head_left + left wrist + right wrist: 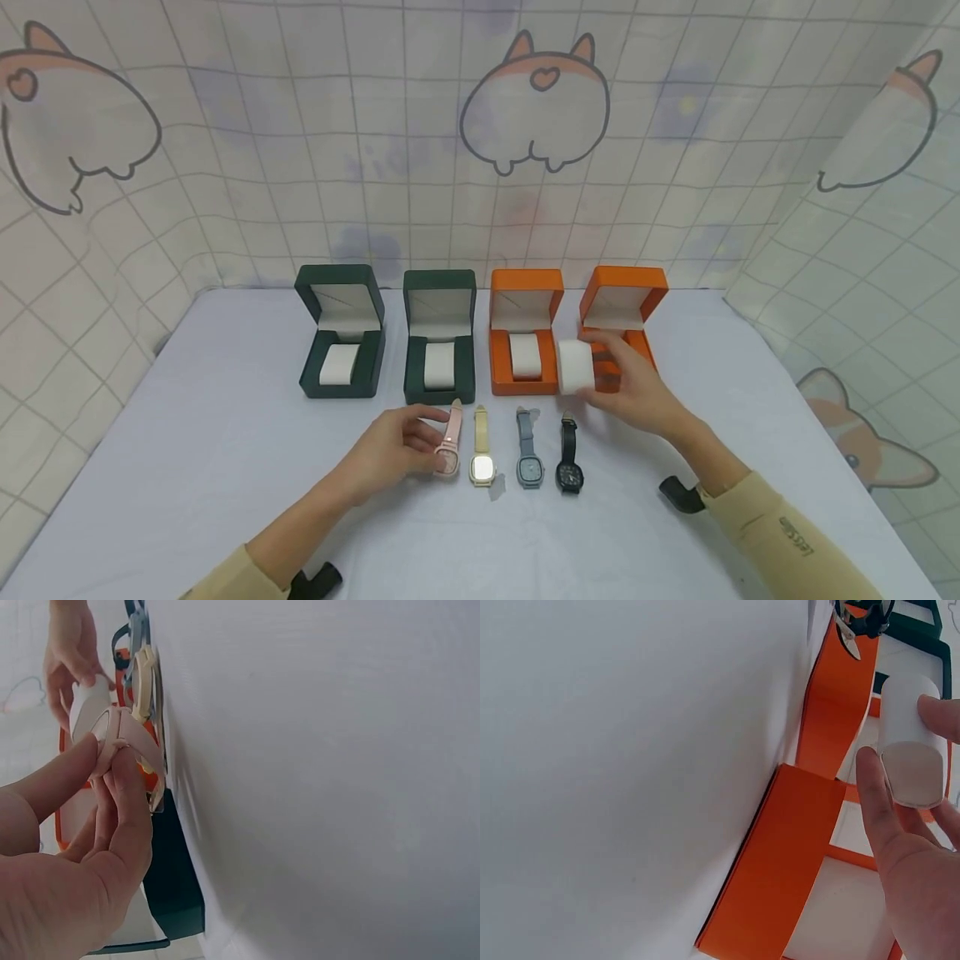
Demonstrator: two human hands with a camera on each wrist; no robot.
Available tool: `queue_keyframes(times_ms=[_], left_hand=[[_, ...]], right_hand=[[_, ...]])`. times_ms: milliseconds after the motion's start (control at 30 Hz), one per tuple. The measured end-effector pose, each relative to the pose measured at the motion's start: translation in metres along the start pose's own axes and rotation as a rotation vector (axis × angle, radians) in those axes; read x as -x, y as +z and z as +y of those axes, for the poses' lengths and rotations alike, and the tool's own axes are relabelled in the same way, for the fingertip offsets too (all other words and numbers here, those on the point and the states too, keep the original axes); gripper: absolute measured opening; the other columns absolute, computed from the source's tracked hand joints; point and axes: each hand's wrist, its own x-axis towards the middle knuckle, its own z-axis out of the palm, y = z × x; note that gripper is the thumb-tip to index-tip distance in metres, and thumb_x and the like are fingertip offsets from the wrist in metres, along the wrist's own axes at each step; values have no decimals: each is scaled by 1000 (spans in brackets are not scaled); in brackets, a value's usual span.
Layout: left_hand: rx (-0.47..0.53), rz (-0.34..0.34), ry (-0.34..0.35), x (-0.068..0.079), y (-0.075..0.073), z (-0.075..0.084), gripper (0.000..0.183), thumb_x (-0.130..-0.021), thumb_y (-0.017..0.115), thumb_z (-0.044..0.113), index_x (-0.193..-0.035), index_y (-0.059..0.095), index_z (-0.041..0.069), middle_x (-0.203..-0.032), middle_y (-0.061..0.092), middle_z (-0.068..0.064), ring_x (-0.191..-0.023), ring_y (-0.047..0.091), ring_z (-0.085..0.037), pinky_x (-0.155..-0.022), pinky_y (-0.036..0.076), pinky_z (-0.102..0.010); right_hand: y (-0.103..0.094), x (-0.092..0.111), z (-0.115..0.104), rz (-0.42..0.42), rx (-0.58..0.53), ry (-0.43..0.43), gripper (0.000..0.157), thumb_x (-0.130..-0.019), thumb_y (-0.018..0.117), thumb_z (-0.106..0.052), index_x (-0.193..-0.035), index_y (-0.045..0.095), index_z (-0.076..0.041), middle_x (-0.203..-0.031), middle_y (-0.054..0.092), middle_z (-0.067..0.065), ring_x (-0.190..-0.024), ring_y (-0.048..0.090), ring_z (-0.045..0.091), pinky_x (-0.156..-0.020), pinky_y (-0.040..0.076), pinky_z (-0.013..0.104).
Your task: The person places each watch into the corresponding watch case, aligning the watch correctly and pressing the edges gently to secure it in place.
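Four watches lie in a row on the white table (187,467): pink (449,446), cream (482,457), grey-blue (528,458) and black (569,463). My left hand (429,435) pinches the pink watch; in the left wrist view its thumb and fingers grip the pink strap (124,739). My right hand (611,371) holds a white watch cushion (575,367) in front of the rightmost orange box (626,312), whose cushion slot looks bare. In the right wrist view the same cushion (909,742) sits between thumb and fingers beside the orange box (780,870).
Behind the watches stand four open boxes: two dark green (341,333) (439,337) and a second orange one (525,333), each holding a white cushion. A tiled curtain with cartoon prints (532,108) closes off the back and sides.
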Motion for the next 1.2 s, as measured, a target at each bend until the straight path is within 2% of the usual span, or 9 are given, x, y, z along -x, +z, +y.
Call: queue_keyframes(times_ms=[300,500,800,933,1200], left_hand=[[11,5,26,2,1,4,55,-81,85,1,-132,63,4,-101,67,-6,-90,66,-21,-76,57,-32],[12,6,47,3,0,9,55,-83,85,3,-133,63,5,-103,67,-6,-92,65,-22,-79,57,-32],[33,14,91,2,3,12,54,-83,85,5,-133,64,6,-104,67,-7,-94,64,-22,-81,58,-32],[42,11,99,0,6,13,54,-84,85,5,-133,64,6,-103,67,-7,-94,64,-23,-81,58,-30],[67,3,118,-6,10,13,53,-85,84,5,-134,64,8,-104,67,-7,-96,65,-23,-81,58,-29]], right_hand=[[6,2,-8,-36,-60,-4,77,-86,85,-9,-150,42,-10,-148,48,11,-121,57,40,-95,54,54],[13,6,-15,-54,-80,-3,76,-87,85,-10,-150,43,-10,-145,50,10,-121,57,37,-99,52,55],[23,7,-23,-79,-87,-54,74,-87,84,-8,-150,44,-12,-145,50,5,-118,60,31,-91,58,39],[26,8,-27,-90,-92,-44,73,-87,84,-7,-148,45,-13,-142,52,4,-114,63,30,-90,59,38],[35,9,-35,-114,-115,-66,78,-85,86,-8,-151,44,-14,-142,51,6,-116,61,31,-90,59,36]])
